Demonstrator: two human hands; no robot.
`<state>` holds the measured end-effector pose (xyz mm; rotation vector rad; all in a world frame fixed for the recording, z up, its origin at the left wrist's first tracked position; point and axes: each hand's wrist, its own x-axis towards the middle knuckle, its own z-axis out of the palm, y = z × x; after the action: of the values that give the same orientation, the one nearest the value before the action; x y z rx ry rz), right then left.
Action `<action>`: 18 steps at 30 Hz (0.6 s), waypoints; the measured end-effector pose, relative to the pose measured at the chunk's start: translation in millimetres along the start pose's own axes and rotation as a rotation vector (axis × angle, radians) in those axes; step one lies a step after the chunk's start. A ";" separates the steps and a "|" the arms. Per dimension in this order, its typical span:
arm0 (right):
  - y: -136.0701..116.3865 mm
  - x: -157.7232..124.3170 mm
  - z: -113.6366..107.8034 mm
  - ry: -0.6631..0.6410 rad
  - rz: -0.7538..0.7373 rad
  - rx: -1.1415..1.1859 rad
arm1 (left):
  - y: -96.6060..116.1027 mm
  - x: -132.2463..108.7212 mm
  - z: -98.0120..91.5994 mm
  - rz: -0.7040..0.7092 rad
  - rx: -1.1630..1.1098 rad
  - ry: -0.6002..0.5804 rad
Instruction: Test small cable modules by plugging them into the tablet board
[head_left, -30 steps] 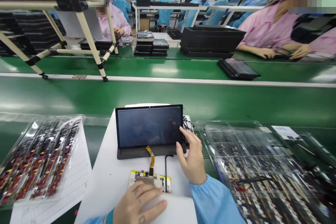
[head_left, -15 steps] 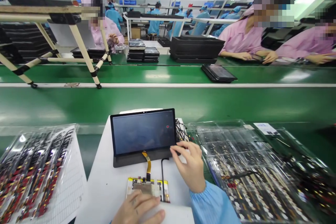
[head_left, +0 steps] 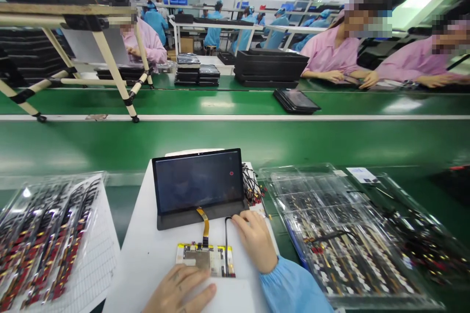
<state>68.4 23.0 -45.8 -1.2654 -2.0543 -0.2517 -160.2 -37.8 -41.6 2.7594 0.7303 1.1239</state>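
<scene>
A tablet screen (head_left: 198, 181) leans upright in a dark stand (head_left: 176, 221) on a white work surface (head_left: 143, 264). An orange flat ribbon cable (head_left: 205, 227) runs from it down to a circuit board (head_left: 196, 255) edged with yellow tape. A thin black cable (head_left: 226, 244) lies over the board's right part and reaches up to my right hand (head_left: 255, 239), whose fingertips are closed at its upper end. My left hand (head_left: 183, 286) lies with fingers stretched out over the board's lower edge and a white block (head_left: 235, 293); the board's lower part is hidden.
Clear plastic trays of cable parts stand at left (head_left: 55, 239) and right (head_left: 341, 234). A bundle of black wires (head_left: 251, 186) lies beside the screen. Across the green bench (head_left: 147, 142) are stacked tablets (head_left: 296, 101), black trays (head_left: 271, 68), a pipe rack (head_left: 110, 58) and co-workers in pink.
My right hand has come down from the screen's lower right corner to the black cable's upper end. My left hand has stayed over the board. The camera view has shifted slightly.
</scene>
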 end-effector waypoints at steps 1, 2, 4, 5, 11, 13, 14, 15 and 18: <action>-0.5 0.2 -1.9 0.004 -0.009 0.000 | -0.9 -3.2 -3.7 -0.009 -0.005 -0.039; -0.8 0.1 -4.0 0.009 -0.020 0.006 | -2.3 -6.4 -7.2 -0.017 -0.009 -0.078; -1.3 -0.3 -8.8 0.024 -0.047 0.033 | -6.3 -12.5 -13.0 -0.036 -0.015 -0.132; -1.5 -0.5 -11.3 0.035 -0.062 0.053 | -8.6 -14.9 -15.2 -0.049 -0.014 -0.164; 1.9 -4.5 -25.9 0.095 -0.113 0.149 | -15.0 -6.4 -26.1 -0.041 0.012 -0.260; 5.9 -11.1 -29.0 0.085 -0.128 0.161 | -15.1 5.1 -31.3 -0.064 0.000 -0.227; 8.2 -15.8 -29.8 0.082 -0.130 0.157 | -16.1 11.5 -33.4 -0.112 -0.016 -0.198; 10.4 -21.2 -30.1 0.078 -0.129 0.146 | -18.2 17.9 -34.5 -0.189 -0.037 -0.144; 15.2 -37.2 -29.3 0.058 -0.116 0.088 | -34.4 34.1 -28.9 -0.537 -0.071 0.193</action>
<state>105.0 -10.1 -51.2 -1.0750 -2.0686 -0.2455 -172.4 5.0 -6.9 2.2022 1.3192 1.2559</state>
